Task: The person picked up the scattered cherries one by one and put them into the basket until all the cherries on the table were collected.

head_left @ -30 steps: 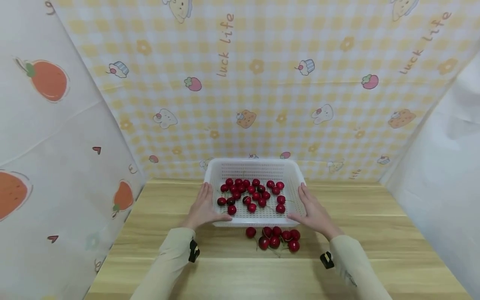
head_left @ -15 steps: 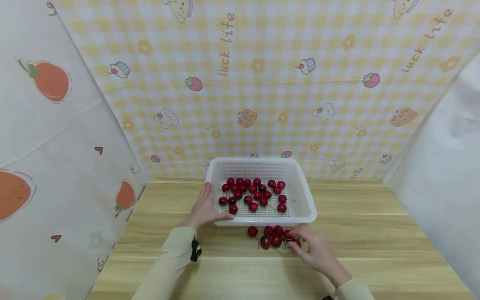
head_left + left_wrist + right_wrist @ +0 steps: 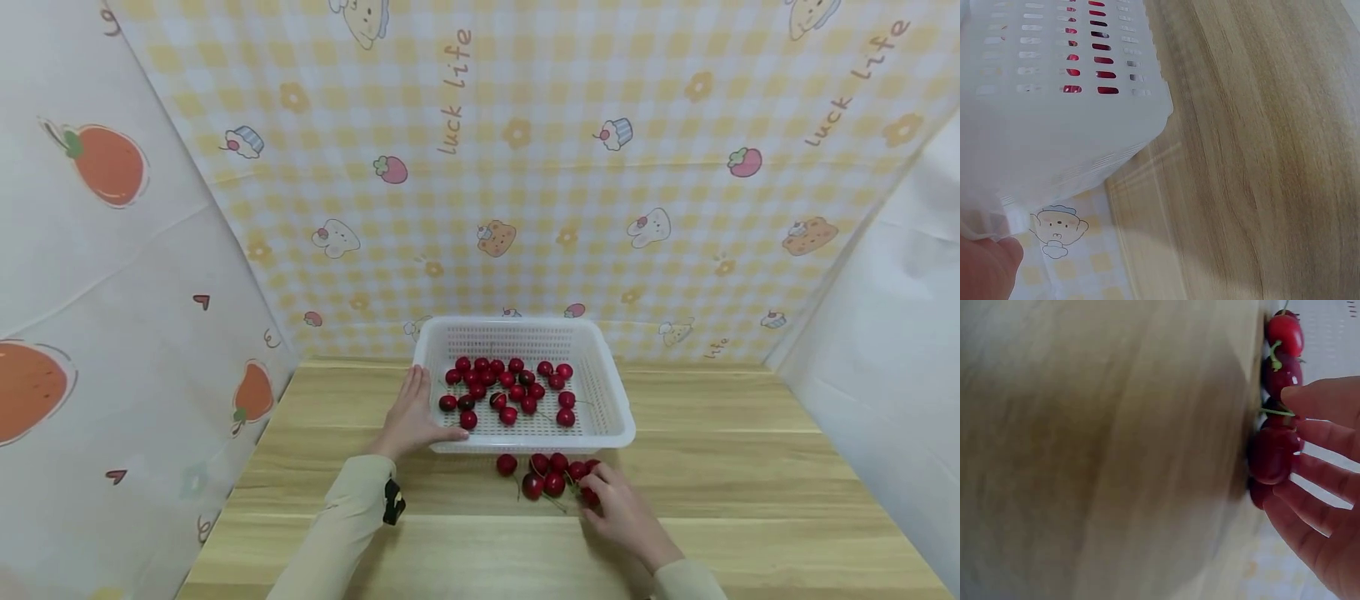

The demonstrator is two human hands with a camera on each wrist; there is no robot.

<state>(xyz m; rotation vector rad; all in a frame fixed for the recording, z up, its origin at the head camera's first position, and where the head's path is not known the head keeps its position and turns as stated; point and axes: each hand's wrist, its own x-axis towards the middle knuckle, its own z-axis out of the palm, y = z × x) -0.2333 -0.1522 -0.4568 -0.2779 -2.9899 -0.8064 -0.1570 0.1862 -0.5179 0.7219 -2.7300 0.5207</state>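
Observation:
A white plastic basket (image 3: 525, 440) with slotted walls stands on the wooden table, holding many red cherries (image 3: 507, 415). My left hand (image 3: 412, 421) holds its front left corner, thumb along the front rim and fingers by the left side. A fingertip (image 3: 1007, 250) shows at the rim in the left wrist view. In front of the basket lies a small pile of cherries (image 3: 554, 484) with green stems. My right hand (image 3: 622, 512) is at the right end of this pile. In the right wrist view its slightly bent, spread fingers (image 3: 1329, 478) touch dark cherries (image 3: 1271, 455).
Behind the basket rises a yellow checked cloth (image 3: 517, 208) with cartoon prints. White cloth walls (image 3: 150, 333) enclose the table (image 3: 735, 467) at both sides. One cherry (image 3: 506, 464) lies at the pile's left, close to the basket's front.
My right hand has left the basket's right front corner and moved down to the loose cherries, its fingers now among them. My left hand and the basket have stayed put.

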